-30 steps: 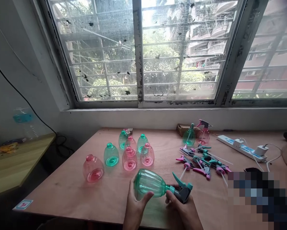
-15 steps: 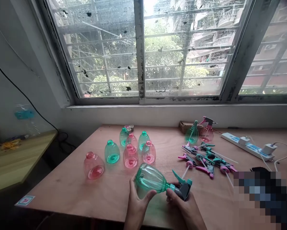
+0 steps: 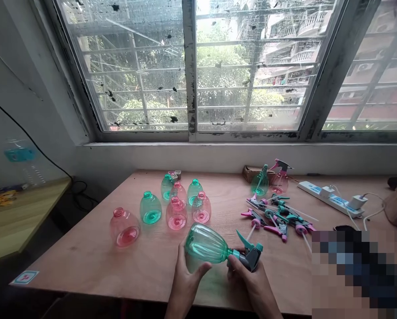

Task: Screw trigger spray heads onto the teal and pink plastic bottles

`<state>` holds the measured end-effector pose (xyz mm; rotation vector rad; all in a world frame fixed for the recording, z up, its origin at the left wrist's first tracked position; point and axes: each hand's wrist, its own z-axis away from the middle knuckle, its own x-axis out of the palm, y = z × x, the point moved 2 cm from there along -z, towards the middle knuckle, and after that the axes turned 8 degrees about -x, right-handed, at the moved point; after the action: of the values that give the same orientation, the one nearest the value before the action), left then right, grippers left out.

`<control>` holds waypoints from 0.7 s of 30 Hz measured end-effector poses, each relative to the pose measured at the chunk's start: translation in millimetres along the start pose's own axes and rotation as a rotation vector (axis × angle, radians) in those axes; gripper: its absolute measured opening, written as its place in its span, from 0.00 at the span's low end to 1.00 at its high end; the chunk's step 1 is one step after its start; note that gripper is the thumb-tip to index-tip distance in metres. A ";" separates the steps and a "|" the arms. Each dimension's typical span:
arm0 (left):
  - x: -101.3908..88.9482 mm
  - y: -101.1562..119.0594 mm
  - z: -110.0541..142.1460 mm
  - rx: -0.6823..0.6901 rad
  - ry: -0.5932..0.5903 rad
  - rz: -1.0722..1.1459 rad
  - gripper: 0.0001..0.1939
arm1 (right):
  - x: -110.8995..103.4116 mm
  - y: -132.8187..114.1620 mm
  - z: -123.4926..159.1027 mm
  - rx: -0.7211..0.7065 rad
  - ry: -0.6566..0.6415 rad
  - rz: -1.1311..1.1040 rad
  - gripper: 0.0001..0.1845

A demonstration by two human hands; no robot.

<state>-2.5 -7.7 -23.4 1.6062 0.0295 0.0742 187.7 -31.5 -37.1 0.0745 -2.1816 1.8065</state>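
A clear green spray bottle (image 3: 207, 243) is held on its side above the table's front part, its base toward the left. My left hand (image 3: 189, 274) is closed around the body near the base. At the neck, my right hand (image 3: 248, 277) grips the grey and teal trigger head (image 3: 251, 254), thumb on the collar. The head sits against the bottle's neck; how tightly it is joined I cannot tell. Several open pink and green bottles stand beyond, among them a pink bottle (image 3: 176, 215) and a green bottle (image 3: 151, 208). Loose trigger heads (image 3: 278, 217) lie in a pile at right.
Two bottles with heads on, one green (image 3: 260, 181) and one pink (image 3: 279, 180), stand by a cardboard box (image 3: 249, 173). A white power strip (image 3: 331, 199) with plugs lies at right, beside a blurred-out patch. A marker card (image 3: 25, 277) lies at the table's left corner.
The view has shifted slightly, so the table's things appear a little further left. Both hands keep their hold on the spray bottle, whose pose is nearly the same.
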 end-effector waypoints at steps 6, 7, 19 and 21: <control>2.5 1.7 -0.9 -0.036 -0.039 -0.037 0.35 | -1.3 -0.1 -1.9 0.042 0.059 -0.025 0.23; 3.5 2.0 -0.4 -0.018 -0.043 -0.062 0.37 | -1.7 -0.3 -2.1 0.044 0.080 -0.041 0.23; -0.2 5.1 0.4 -0.045 0.020 0.039 0.32 | 6.2 -14.4 0.9 0.013 0.026 0.089 0.23; 1.4 5.9 0.7 -0.042 -0.006 0.081 0.34 | 5.2 -14.1 -0.1 0.013 0.065 0.066 0.24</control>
<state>-1.2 -8.6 -17.4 1.5655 -0.0408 0.1320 186.1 -33.5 -22.3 -0.0534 -2.1514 1.8324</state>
